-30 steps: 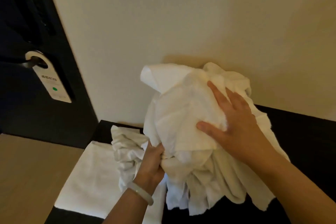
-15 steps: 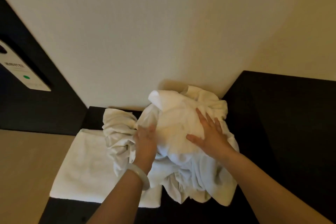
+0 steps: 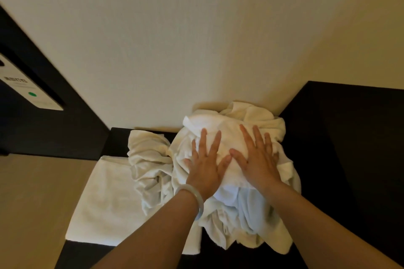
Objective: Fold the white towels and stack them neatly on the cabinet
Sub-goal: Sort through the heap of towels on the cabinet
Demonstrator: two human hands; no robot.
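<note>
Probably a hotel room, door hanger sign [image 3: 28, 87], white towels [image 3: 229, 159], dark cabinet [image 3: 349, 148]

**A:** Is there any writing to read here?

**B:** Only on one thing, a white hanging tag [image 3: 28, 87]. It is well up and to the left of the left hand [image 3: 205, 166], against the dark door [image 3: 32, 133], and the picture's edge cuts part of it off.

**A:** What does it say?

**B:** One line of dark print [image 3: 16, 79] runs across it, with fainter, smaller lines beneath. All of it is too blurred to make out a single character.

**A:** Any symbol?

**B:** Yes, a solid green dot [image 3: 32, 94] sits below the print, on the side of the tag nearer the hand. Nothing else on it is legible.
</note>
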